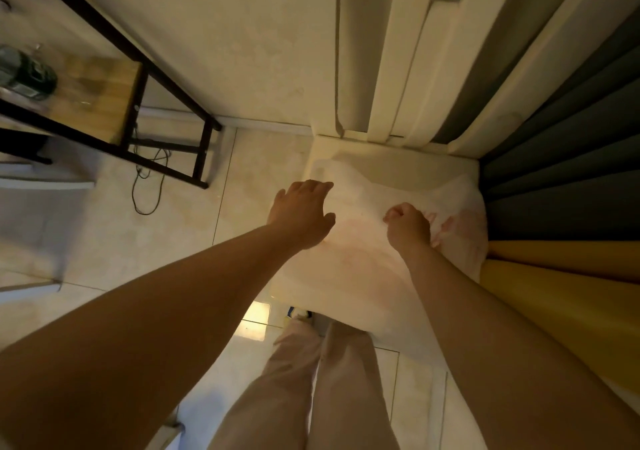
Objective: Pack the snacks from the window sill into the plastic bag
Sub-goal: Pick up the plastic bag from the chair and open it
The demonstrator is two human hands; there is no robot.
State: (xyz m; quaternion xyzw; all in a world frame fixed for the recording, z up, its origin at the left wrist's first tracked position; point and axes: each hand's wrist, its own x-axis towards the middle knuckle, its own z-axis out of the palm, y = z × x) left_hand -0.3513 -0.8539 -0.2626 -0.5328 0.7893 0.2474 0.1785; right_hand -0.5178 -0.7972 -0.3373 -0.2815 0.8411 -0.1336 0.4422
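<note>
Fingers of the right hand [408, 226] are curled into a fist, bunching the thin film of the plastic bag [363, 259] near its right side; fingers of the left hand [304, 214] are seen loosely spread and only slightly bent, laid on the bag's upper left edge, with the thumb set out toward the middle of the frame; whether anything is pinched under them cannot be told. The bag, white and translucent with a faint pink tint, is spread across the centre of the frame, right of middle, over a pale ledge [398, 162] that may be the window sill; no snacks can be made out on or in it. Both bare forearms are stretched in from the lower corners; light trousers [311, 380] and a shoe tip [301, 312] are seen at the bottom centre over glossy floor tiles [173, 235]. Dark grey and yellow curtain folds [561, 207] are hung along the right edge; pale ribbed panels [398, 51] are seen at the upper centre. A black-framed wooden table [104, 89] is placed at the upper left, with a blurred dark container [27, 72] on it and a black cable [149, 186] trailed on the floor beneath.
</note>
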